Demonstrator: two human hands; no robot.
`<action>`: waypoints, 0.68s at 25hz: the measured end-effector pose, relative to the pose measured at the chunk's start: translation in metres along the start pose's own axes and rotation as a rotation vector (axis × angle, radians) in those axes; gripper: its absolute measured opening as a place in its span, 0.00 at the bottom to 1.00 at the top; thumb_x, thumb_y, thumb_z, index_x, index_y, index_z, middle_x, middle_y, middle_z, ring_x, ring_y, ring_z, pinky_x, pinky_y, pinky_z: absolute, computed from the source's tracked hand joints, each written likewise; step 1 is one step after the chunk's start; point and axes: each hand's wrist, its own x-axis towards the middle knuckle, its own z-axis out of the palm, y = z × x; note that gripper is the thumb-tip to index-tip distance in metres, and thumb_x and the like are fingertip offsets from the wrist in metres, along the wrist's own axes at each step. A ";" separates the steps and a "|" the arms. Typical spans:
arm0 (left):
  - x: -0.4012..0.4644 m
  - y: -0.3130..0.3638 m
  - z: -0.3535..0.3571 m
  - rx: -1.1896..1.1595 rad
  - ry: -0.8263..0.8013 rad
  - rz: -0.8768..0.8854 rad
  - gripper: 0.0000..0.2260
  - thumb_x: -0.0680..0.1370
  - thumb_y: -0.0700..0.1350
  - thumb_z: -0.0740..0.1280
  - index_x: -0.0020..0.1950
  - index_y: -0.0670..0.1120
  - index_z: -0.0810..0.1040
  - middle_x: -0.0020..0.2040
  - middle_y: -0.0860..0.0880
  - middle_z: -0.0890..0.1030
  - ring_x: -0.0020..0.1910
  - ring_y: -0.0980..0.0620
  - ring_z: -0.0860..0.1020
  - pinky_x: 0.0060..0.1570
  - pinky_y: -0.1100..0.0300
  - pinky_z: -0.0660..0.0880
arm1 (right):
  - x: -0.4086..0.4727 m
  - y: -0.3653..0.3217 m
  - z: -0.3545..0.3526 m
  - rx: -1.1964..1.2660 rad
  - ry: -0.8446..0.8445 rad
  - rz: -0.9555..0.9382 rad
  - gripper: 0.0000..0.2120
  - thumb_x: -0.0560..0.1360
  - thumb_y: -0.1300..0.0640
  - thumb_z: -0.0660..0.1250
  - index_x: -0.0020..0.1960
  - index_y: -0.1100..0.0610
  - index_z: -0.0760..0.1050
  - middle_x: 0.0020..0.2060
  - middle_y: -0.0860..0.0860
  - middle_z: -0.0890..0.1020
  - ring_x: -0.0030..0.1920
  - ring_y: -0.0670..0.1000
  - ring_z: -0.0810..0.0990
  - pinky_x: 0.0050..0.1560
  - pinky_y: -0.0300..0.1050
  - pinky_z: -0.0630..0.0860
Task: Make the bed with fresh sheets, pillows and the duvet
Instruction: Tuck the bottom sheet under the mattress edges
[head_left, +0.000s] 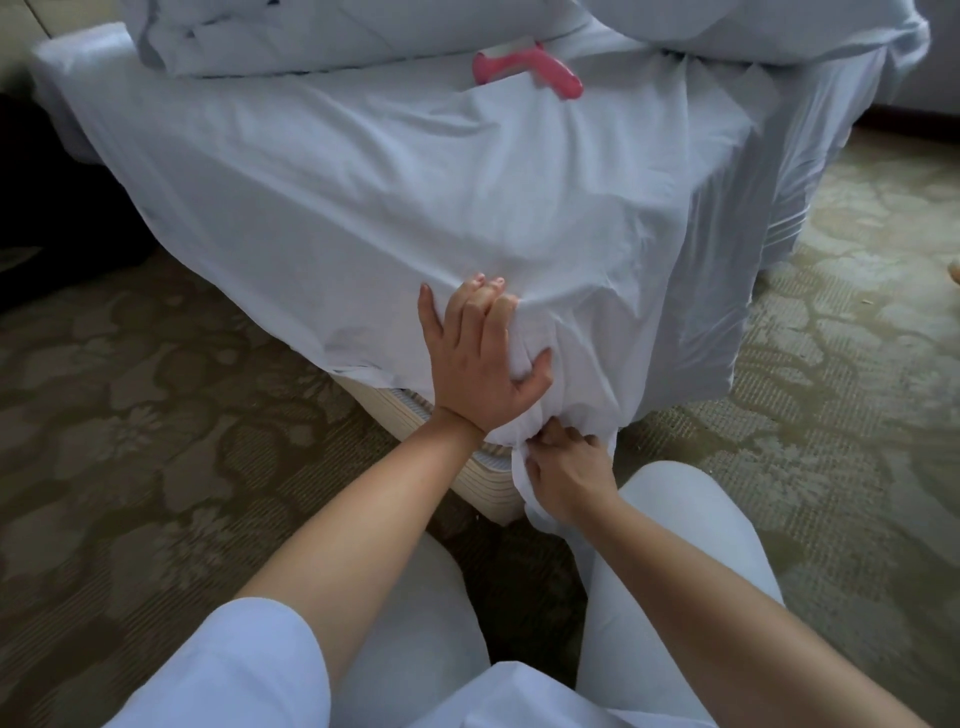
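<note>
Patterned carpet (156, 364), olive and tan, spread over the whole floor around the bed.
White sheet (415, 208), draped over the mattress corner nearest the camera, hanging loose down both sides, gathered into folds at the corner itself.
Mattress (467, 478), striped edge bared below the sheet hem at the near corner.
Bundled white bedding (311, 31), heaped along the far end of the bed on top of the sheet; whether duvet or pillows, cannot tell.
White-trousered knees (675, 545), bent just in front of the corner.
Left hand (480, 358), laid against the corner with fingers curled into the sheet, thumb pressing a bunched fold.
Right hand (563, 467), lower, just beneath the left, fingers pinching the gathered tail of sheet at the mattress edge.
Pink handled item (524, 70), lying on the sheet beside the bedding heap, blurred; kind not clear.
</note>
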 end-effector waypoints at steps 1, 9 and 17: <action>0.001 0.000 -0.001 0.003 -0.001 0.000 0.22 0.70 0.55 0.65 0.56 0.42 0.69 0.54 0.39 0.79 0.61 0.41 0.73 0.65 0.32 0.60 | -0.002 0.001 0.000 0.003 -0.043 0.001 0.16 0.78 0.52 0.59 0.65 0.54 0.70 0.62 0.53 0.70 0.53 0.58 0.75 0.50 0.50 0.69; 0.002 0.002 -0.004 0.040 -0.029 0.007 0.25 0.69 0.56 0.67 0.60 0.41 0.69 0.55 0.39 0.79 0.62 0.41 0.72 0.65 0.32 0.60 | -0.016 -0.004 0.004 0.117 0.109 -0.072 0.17 0.73 0.57 0.66 0.61 0.56 0.77 0.57 0.50 0.81 0.60 0.54 0.77 0.58 0.51 0.72; 0.002 0.004 -0.007 0.069 -0.059 0.022 0.27 0.70 0.57 0.66 0.60 0.41 0.69 0.56 0.39 0.77 0.63 0.41 0.71 0.65 0.32 0.60 | -0.017 -0.011 0.007 0.111 -0.203 -0.001 0.38 0.76 0.55 0.62 0.78 0.55 0.44 0.77 0.49 0.46 0.77 0.50 0.41 0.74 0.52 0.39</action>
